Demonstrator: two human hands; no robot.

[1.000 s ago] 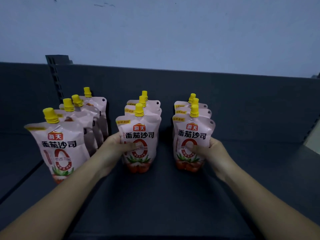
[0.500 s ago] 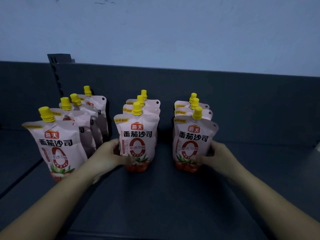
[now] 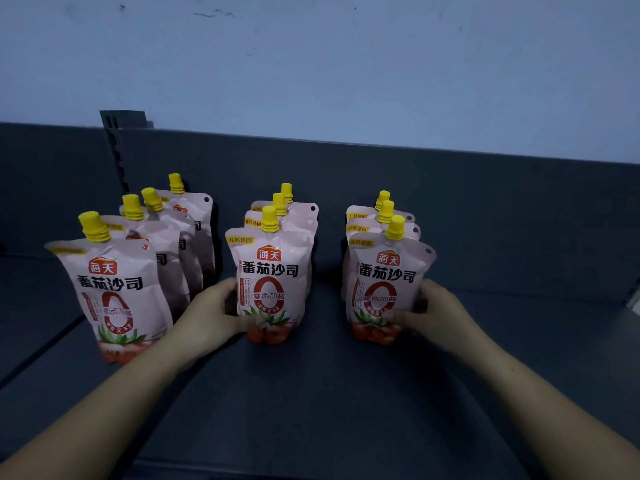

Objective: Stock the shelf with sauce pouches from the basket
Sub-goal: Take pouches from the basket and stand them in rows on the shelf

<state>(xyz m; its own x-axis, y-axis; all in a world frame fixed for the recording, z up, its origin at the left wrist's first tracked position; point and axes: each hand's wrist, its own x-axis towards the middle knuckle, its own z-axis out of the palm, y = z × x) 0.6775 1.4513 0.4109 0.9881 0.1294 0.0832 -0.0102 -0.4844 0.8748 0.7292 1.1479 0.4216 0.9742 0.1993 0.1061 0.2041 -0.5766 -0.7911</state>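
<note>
Pink sauce pouches with yellow caps stand in three rows on the dark grey shelf (image 3: 311,403). The left row (image 3: 117,292) holds several pouches. My left hand (image 3: 211,317) grips the lower left side of the front pouch of the middle row (image 3: 272,282), thumb across its base. My right hand (image 3: 433,313) grips the lower right side of the front pouch of the right row (image 3: 386,289), which leans slightly right. Two more pouches stand behind each held one. The basket is out of view.
The shelf's dark back panel (image 3: 485,202) rises behind the rows, with a slotted upright (image 3: 116,150) at the back left. A seam (image 3: 41,351) divides the shelf at the left. Bare shelf surface lies to the right of the right row and in front.
Both hands have slid lower on their front pouches. The right front pouch has tipped a little to the right. The view has shifted slightly closer.
</note>
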